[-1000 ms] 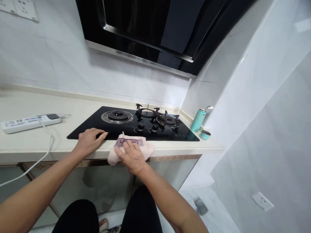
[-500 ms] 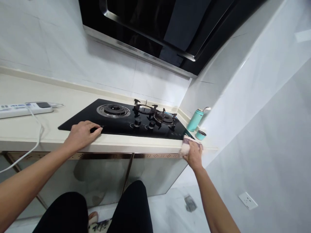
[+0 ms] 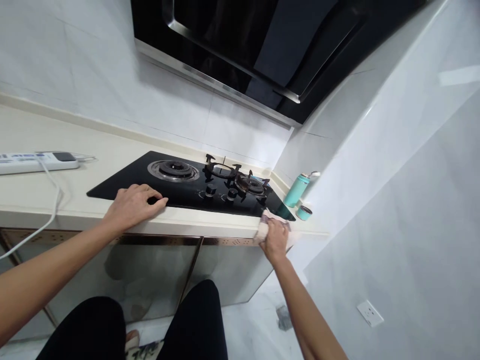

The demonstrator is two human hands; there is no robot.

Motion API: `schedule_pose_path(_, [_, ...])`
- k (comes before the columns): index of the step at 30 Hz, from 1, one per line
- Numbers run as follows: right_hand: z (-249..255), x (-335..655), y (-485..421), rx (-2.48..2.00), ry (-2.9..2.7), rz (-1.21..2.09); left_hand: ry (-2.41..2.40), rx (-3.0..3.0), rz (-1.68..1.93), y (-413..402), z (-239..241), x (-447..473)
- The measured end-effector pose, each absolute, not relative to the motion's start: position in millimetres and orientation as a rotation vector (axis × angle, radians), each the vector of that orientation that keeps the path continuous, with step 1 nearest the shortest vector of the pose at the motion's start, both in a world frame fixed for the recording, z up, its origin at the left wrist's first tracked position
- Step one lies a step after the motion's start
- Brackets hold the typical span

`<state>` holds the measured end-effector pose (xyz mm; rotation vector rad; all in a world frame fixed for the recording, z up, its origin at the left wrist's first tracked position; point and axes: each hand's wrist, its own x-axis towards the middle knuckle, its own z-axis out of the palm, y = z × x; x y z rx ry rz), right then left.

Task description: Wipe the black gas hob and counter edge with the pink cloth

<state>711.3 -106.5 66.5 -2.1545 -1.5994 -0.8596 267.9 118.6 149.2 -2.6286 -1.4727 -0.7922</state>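
White tile lines this kitchen corner, and a pale bench (image 3: pixel 22 195) runs beneath it. At the bench's front edge, by the near right corner of the black glass hob (image 3: pixel 127 172), sits a bunched pinkish cloth (image 3: pixel 265 222). The person's right hand (image 3: pixel 276 240) lies on top of it, fingers curled down over the bundle and pressing it to the surface. That palm-down hold looks meant to keep the cloth wadded rather than spread.

The left hand (image 3: pixel 134 204) rests on the hob's near left edge, fingers loosely spread and holding nothing. It seems to serve as a prop while the body leans right.

Just beyond the cloth, tucked against the side wall, stand a teal bottle (image 3: pixel 295 190) and a small teal cap (image 3: pixel 303 212), both clear of the cloth. Two knobs (image 3: pixel 210 190) sit at the hob's front, with burners behind them. Far left lies a white power strip (image 3: pixel 35 162), its cable (image 3: pixel 56 200) trailing over the bench edge. A dark extractor hood (image 3: pixel 262 45) hangs above.

Half a second ago the cloth and right hand were nearly against the cap, and they have since drawn back a little leftward. A second ago they were mid-bench, just beside the left hand, which has kept its place throughout.
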Motion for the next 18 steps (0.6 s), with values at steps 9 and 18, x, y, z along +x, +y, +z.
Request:
schedule_pose_path(9, [79,509,-3,-1.808,-1.972,-0.829,-1.432,-2.581,-0.771,118,149,268])
schedule_pose_path(18, [74,472,20,-1.461,-2.196,-0.968,-1.425,-2.575,-0.797,127,143,256])
